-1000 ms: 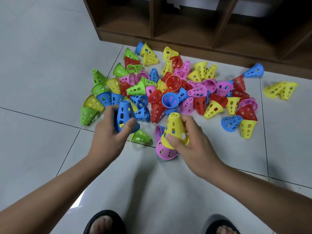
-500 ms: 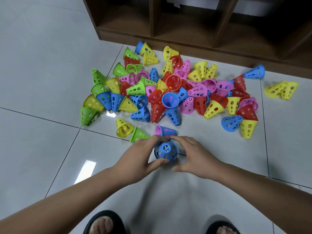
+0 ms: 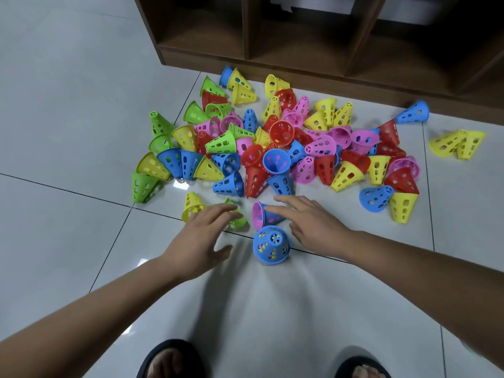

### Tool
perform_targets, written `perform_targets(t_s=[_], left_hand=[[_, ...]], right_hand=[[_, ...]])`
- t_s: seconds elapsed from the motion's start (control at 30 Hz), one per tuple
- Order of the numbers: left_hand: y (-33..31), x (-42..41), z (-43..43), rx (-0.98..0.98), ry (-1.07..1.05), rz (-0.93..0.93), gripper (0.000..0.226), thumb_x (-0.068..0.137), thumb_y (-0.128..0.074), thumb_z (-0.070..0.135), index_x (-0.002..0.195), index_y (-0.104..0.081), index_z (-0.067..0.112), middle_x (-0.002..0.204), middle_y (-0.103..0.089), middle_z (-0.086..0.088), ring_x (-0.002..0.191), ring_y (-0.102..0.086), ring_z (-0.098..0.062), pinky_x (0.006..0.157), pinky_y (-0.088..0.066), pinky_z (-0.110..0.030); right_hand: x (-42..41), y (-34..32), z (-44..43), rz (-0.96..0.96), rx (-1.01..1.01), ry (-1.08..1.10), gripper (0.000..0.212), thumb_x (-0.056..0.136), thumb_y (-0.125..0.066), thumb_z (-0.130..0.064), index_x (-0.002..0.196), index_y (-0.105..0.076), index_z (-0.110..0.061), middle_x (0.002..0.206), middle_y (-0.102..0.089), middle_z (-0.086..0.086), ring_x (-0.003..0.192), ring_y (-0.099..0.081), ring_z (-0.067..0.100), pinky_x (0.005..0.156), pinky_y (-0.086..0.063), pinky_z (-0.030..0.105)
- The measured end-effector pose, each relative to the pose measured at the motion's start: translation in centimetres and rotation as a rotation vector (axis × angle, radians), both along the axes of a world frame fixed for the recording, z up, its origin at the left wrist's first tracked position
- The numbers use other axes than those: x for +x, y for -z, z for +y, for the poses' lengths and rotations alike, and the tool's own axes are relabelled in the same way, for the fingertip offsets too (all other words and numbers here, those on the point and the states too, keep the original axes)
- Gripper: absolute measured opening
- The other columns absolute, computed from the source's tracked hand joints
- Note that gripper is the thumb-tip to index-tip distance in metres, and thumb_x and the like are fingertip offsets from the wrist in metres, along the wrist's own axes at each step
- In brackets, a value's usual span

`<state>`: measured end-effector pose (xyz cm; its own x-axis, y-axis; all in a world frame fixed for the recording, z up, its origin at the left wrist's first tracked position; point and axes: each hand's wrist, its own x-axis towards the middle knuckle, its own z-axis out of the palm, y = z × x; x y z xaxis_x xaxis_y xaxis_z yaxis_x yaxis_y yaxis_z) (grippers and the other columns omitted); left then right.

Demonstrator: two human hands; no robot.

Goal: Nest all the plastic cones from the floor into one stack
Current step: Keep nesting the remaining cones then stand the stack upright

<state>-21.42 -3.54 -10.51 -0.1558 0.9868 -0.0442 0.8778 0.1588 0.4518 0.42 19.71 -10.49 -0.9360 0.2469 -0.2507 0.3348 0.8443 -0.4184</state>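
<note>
**Legible markings: none**

No text, label, brand, number or sign can be read in the head view. Nothing legible is seen on the cones (image 3: 276, 160), the floor tiles (image 3: 68, 77) or the wooden shelf unit (image 3: 249, 25).
</note>
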Motion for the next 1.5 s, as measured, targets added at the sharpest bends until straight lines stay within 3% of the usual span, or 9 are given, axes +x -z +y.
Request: perform_targets(t_s=[0.23,0.43,0.63,0.8,1.0,1.17,1.27,1.37,1.5], left_hand=[[2.0,-2.0,0.7,-0.13,-0.024,0.125,0.09,0.079,-0.083,0.033,0.158,-0.041,0.035,0.172,-0.03,0.007,0.158,-0.03,-0.025,0.111,-0.041,-0.049],[3.6,-2.1,1.0,-0.16,-0.039,0.094,0.082,0.07,-0.083,0.019,0.147,-0.057,0.021,0.137,-0.057,-0.007,0.119,-0.058,-0.034,0.096,-0.055,-0.047],[4.7,-1.8,-0.4,-0.167,-0.01,0.099,0.06,0.072,-0.084,0.041,0.127,-0.065,0.027,0.121,-0.06,0.0,0.1,-0.059,-0.028,0.083,-0.056,-0.044],[1.5,-0.6,0.2,-0.013,-0.189,-0.042,0.05,0.09,-0.072,0.064,0.124,-0.058,0.03,0.11,-0.063,0.009,0.094,-0.061,-0.018,0.076,-0.052,-0.034],[-4.0,1.8,2.3,0.106,-0.375,-0.261,0.042,0.093,-0.071,0.059,0.122,-0.05,0.037,0.095,-0.061,0.022,0.087,-0.057,-0.003,0.068,-0.041,-0.02],[-7.8,4.4,3.1,0.198,-0.323,-0.454,0.039,0.096,-0.069,0.063,0.126,-0.05,0.045,0.107,-0.07,0.022,0.101,-0.066,0.0,0.079,-0.048,-0.012],[-8.6,5.7,3.2,0.195,-0.23,-0.538,0.047,0.095,-0.067,0.065,0.131,-0.054,0.037,0.122,-0.07,0.019,0.112,-0.07,-0.007,0.091,-0.057,-0.029],[-7.8,6.4,3.1,0.151,-0.176,-0.514,0.053,0.096,-0.067,0.065,0.137,-0.056,0.034,0.13,-0.067,0.017,0.118,-0.067,-0.01,0.094,-0.058,-0.041],[-5.7,6.8,2.8,0.066,-0.078,-0.386,0.054,0.097,-0.067,0.065,0.141,-0.053,0.036,0.137,-0.061,0.02,0.12,-0.062,-0.006,0.1,-0.053,-0.037]], right_hand=[[-2.1,-0.6,1.2,-0.151,0.088,-0.151,0.09,0.091,-0.054,0.0,0.164,-0.027,-0.046,0.175,-0.017,-0.011,0.157,-0.021,0.018,0.118,-0.034,0.036],[-0.9,0.0,1.8,-0.158,0.057,-0.01,0.074,0.09,-0.065,-0.006,0.153,-0.036,-0.033,0.16,-0.034,-0.009,0.133,-0.052,0.025,0.096,-0.05,0.039],[2.0,1.4,1.5,-0.169,-0.076,0.204,0.073,0.086,-0.082,-0.044,0.141,-0.035,-0.033,0.131,-0.056,-0.005,0.105,-0.063,0.025,0.08,-0.054,0.04],[3.9,2.3,-0.1,-0.051,-0.202,0.398,0.064,0.081,-0.083,-0.045,0.127,-0.039,-0.039,0.109,-0.069,-0.01,0.094,-0.069,0.017,0.079,-0.06,0.043],[5.7,2.0,-1.2,0.002,-0.3,0.474,0.067,0.075,-0.081,-0.033,0.13,-0.042,-0.038,0.103,-0.066,-0.01,0.082,-0.064,0.009,0.079,-0.058,0.042],[6.7,0.5,-2.3,0.07,-0.356,0.543,0.066,0.08,-0.084,-0.032,0.133,-0.046,-0.041,0.094,-0.064,-0.006,0.072,-0.063,0.012,0.076,-0.058,0.038],[7.0,-0.7,-2.9,0.163,-0.386,0.581,0.066,0.083,-0.084,-0.028,0.136,-0.047,-0.043,0.091,-0.062,-0.003,0.069,-0.061,0.014,0.073,-0.058,0.041],[7.1,-2.4,-3.4,0.251,-0.406,0.579,0.065,0.087,-0.081,-0.022,0.138,-0.047,-0.042,0.09,-0.06,-0.002,0.072,-0.062,0.019,0.07,-0.058,0.045],[7.1,-4.9,-3.9,0.331,-0.409,0.548,0.064,0.088,-0.079,-0.016,0.14,-0.048,-0.041,0.088,-0.057,-0.004,0.077,-0.062,0.023,0.073,-0.056,0.043]])
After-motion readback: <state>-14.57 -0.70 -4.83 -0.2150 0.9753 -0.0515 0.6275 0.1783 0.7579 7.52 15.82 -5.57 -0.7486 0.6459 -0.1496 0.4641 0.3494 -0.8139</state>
